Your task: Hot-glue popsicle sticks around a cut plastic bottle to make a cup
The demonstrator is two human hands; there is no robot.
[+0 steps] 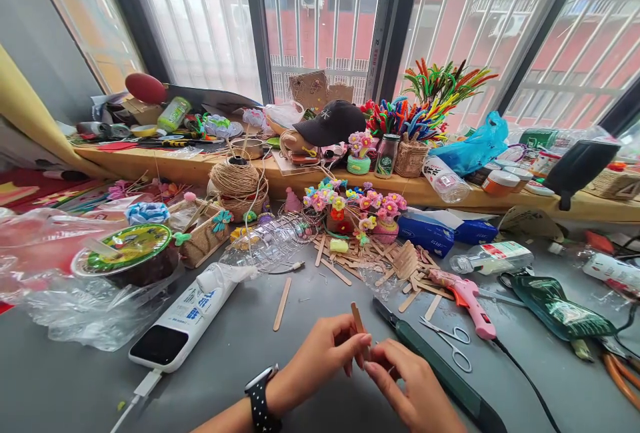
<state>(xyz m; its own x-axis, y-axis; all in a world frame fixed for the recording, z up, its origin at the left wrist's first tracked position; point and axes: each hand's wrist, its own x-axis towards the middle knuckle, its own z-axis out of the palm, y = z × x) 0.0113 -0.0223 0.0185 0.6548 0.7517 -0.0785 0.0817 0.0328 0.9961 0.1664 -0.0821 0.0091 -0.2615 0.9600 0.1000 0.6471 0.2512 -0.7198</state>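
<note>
A wooden craft stick (357, 318) stands tilted in the fingers of my left hand (325, 351), its upper end showing above them. My right hand (407, 380) is closed at the fingertips beside the stick's lower part; what it pinches there is too small to make out. A watch with a black dotted strap (260, 396) is on my left wrist. Another craft stick (283, 304) lies alone on the grey table (225, 366). To the right of my hands are a dark green cutter (440, 370), small scissors (453, 343) and a pink glue gun (470, 306).
Craft sticks (345, 273) are piled beyond my hands, near crocheted flowers (367, 203) and a clear plastic bottle (493, 258). At left lie a white device (193, 313) on a cable and a lidded tub (125, 253). A crowded wooden ledge (310, 181) runs below the windows.
</note>
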